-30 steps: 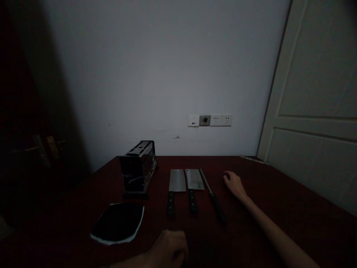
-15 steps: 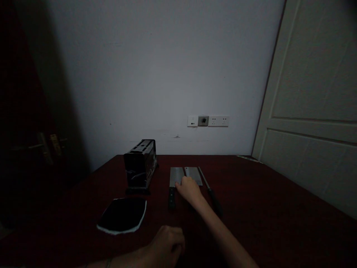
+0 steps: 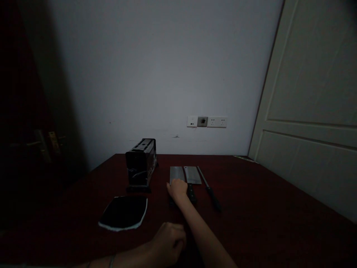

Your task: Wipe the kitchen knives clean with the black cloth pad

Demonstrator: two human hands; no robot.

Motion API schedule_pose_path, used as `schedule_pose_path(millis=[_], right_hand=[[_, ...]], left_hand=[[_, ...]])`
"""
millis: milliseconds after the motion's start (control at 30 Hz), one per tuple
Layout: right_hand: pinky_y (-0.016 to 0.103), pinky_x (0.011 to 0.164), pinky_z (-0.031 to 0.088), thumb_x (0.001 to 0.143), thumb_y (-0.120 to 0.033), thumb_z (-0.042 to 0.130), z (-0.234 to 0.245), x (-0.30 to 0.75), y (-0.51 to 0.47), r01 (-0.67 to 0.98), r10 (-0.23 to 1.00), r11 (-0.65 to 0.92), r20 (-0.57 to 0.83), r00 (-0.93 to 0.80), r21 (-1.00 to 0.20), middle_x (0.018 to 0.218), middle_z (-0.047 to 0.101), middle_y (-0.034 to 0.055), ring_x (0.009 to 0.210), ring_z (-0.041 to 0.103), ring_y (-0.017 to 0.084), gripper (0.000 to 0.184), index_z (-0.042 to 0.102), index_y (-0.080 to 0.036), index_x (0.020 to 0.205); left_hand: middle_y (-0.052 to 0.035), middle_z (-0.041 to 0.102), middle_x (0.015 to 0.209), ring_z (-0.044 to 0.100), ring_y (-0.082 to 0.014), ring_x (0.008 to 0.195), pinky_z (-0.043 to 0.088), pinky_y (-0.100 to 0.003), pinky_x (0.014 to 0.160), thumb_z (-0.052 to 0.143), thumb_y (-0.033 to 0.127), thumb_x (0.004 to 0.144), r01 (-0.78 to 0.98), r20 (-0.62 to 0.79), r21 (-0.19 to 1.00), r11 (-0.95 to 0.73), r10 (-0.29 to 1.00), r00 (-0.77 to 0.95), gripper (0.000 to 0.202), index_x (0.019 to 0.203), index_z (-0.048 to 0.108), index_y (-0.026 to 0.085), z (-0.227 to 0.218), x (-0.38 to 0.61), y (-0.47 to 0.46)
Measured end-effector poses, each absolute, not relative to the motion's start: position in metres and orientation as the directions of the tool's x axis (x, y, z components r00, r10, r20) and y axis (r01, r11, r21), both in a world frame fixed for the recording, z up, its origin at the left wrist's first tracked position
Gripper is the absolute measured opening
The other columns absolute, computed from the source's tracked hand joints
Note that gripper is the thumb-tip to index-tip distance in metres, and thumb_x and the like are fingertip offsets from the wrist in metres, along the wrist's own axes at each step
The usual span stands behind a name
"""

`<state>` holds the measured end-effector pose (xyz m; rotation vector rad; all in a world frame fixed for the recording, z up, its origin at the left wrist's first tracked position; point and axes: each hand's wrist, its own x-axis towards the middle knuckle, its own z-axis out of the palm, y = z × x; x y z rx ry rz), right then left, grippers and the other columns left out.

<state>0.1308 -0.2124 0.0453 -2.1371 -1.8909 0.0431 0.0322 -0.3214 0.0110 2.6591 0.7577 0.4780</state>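
Note:
Two cleavers lie side by side on the table, blades pointing away from me. My right hand (image 3: pixel 178 188) is curled over the left cleaver (image 3: pixel 176 172) where blade meets handle; it covers most of that handle and its fingertips are hidden. Just right of this hand is the other cleaver (image 3: pixel 192 175), its black riveted handle showing. A sharpening steel (image 3: pixel 212 197) with a black handle lies slanted at the right. My left hand (image 3: pixel 170 242) rests closed near the table's front, apart from the knives, with nothing visible in it.
A black knife block (image 3: pixel 136 167) with slots on top, partly wrapped in clear plastic, stands left of the cleavers. Before it lies a dark flat pad (image 3: pixel 124 212) with a pale edge. The dark red table (image 3: pixel 264 201) reaches a wall with sockets (image 3: pixel 216 122).
My right hand has moved left, from the right cleaver's handle to the left cleaver's. The right handle now shows. My left hand stays nearly still, and the view has shifted slightly.

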Motion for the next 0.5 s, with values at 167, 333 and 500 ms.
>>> schedule_pose_path(millis=[167, 333, 500], right_hand=[[0.037, 0.067, 0.048, 0.081, -0.040, 0.045, 0.043, 0.130, -0.208, 0.966, 0.973, -0.113, 0.169, 0.155, -0.231, 0.092, 0.066, 0.0188, 0.085, 0.063, 0.029, 0.038, 0.067, -0.011, 0.090], [0.038, 0.068, 0.048, 0.078, -0.037, 0.049, 0.038, 0.128, -0.201, 0.960, 0.965, -0.149, 0.177, 0.194, -0.238, 0.091, 0.066, 0.0188, 0.086, 0.063, 0.029, 0.034, 0.067, -0.011, 0.089], [0.035, 0.067, 0.048, 0.076, -0.029, 0.052, 0.036, 0.127, -0.194, 0.951, 0.958, -0.186, 0.169, 0.231, -0.246, 0.089, 0.067, 0.0184, 0.085, 0.063, 0.028, 0.026, 0.069, -0.012, 0.087]], left_hand=[[0.0016, 0.059, 0.068, 0.051, -0.0078, 0.062, 0.032, -0.019, 0.056, 0.043, 0.001, 0.066, 0.428, 0.230, 0.388, -0.817, 0.535, 0.813, 0.019, 0.062, 0.055, 0.016, 0.009, 0.032, -0.321], [0.0010, 0.059, 0.067, 0.051, -0.0081, 0.061, 0.031, -0.019, 0.054, 0.042, 0.000, 0.064, 0.422, 0.226, 0.399, -0.814, 0.533, 0.815, 0.020, 0.061, 0.055, 0.016, 0.008, 0.033, -0.320], [0.0010, 0.060, 0.067, 0.052, -0.0081, 0.061, 0.031, -0.019, 0.055, 0.043, 0.001, 0.065, 0.409, 0.248, 0.414, -0.813, 0.533, 0.809, 0.019, 0.060, 0.054, 0.016, 0.006, 0.033, -0.319]])
